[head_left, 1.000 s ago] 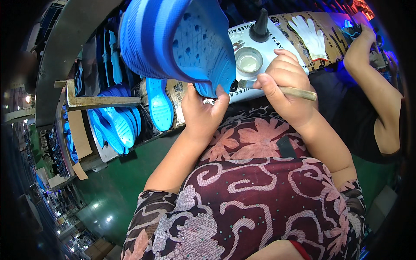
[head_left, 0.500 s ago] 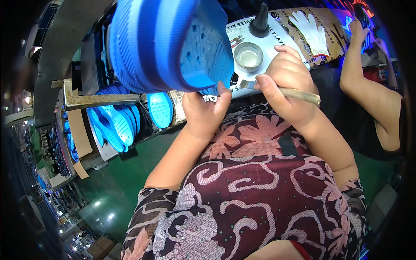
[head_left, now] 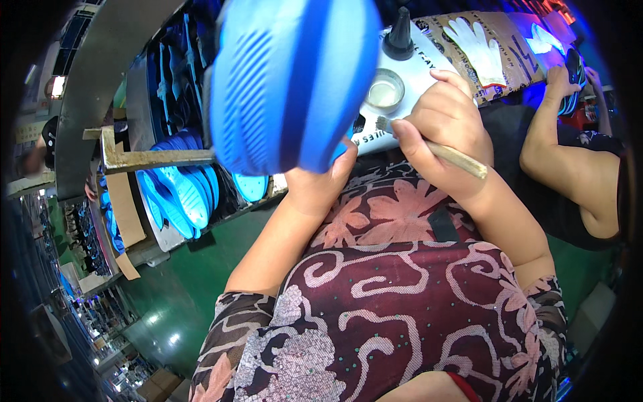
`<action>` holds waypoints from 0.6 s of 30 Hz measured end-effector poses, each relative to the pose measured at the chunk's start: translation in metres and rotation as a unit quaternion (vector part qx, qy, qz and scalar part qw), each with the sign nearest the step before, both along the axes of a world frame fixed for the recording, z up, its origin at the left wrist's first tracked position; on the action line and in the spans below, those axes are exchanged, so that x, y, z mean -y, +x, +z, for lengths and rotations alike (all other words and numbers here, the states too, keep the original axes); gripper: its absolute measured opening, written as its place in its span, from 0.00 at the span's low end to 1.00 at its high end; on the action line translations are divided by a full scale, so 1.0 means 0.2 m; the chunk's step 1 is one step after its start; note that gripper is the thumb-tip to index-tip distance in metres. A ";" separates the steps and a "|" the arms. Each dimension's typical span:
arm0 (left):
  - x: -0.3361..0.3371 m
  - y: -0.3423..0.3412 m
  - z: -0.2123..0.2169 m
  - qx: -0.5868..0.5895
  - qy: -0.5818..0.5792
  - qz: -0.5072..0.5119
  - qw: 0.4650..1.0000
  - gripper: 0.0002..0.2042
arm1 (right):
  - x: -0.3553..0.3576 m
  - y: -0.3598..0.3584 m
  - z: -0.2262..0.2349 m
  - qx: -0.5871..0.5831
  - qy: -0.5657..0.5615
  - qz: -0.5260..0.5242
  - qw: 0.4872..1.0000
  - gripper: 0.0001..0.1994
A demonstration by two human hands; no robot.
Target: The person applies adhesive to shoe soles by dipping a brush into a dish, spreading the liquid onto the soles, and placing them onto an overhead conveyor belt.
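A large blue slipper or clog (head_left: 288,87) with ribbed texture and a darker stripe fills the upper middle, close to the camera. My left hand (head_left: 321,166) grips its lower end, thumb on the right side; the other fingers are hidden behind it. Between the thumb and fingers of my right hand (head_left: 445,120) is a flat brush (head_left: 457,159) with a wooden handle, its short bristles pointing left toward the shoe, apart from it. Just beyond the bristles stands a small round cup (head_left: 385,91) holding a whitish substance.
A black nozzle-topped bottle (head_left: 400,37) stands behind the cup on a white printed sheet (head_left: 423,63). A white glove (head_left: 477,52) lies on brown cardboard. Stacked blue soles (head_left: 177,191) sit left, under a wooden bar (head_left: 157,157). At right, another person's arm (head_left: 569,151) works.
The blue shoe has turned, so its outer side now faces me and the perforated inside is hidden. It also shifted right. The brush stays in my right hand, tilted slightly differently.
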State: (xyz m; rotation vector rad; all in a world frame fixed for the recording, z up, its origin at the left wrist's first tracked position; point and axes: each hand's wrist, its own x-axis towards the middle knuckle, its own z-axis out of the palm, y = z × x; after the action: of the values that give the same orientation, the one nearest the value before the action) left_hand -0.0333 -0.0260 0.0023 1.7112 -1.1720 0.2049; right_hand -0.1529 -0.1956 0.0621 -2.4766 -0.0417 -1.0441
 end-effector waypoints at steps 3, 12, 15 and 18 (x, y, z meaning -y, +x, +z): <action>0.02 0.01 0.09 -0.056 -0.008 0.029 0.998 0.23 | 0.07 -0.05 0.02 -0.003 0.035 -0.012 0.999 0.09; 0.12 -0.02 0.75 -0.566 0.118 -0.253 0.776 0.35 | 0.26 -0.23 -0.08 0.084 0.141 -0.096 0.982 0.11; 0.41 -0.06 0.83 -0.514 0.246 -0.433 0.699 0.40 | 0.33 -0.34 -0.09 0.051 0.167 -0.102 0.979 0.10; 1.03 -0.08 0.98 -0.373 0.202 -0.505 0.751 0.27 | 0.40 -0.44 -0.08 0.066 0.167 -0.129 0.975 0.11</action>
State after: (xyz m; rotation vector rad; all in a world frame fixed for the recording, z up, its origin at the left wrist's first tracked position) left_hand -0.0484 -0.2313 0.1987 1.0369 -1.3589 -1.3637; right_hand -0.2409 -0.2748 0.0451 -2.1425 0.3926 -1.2078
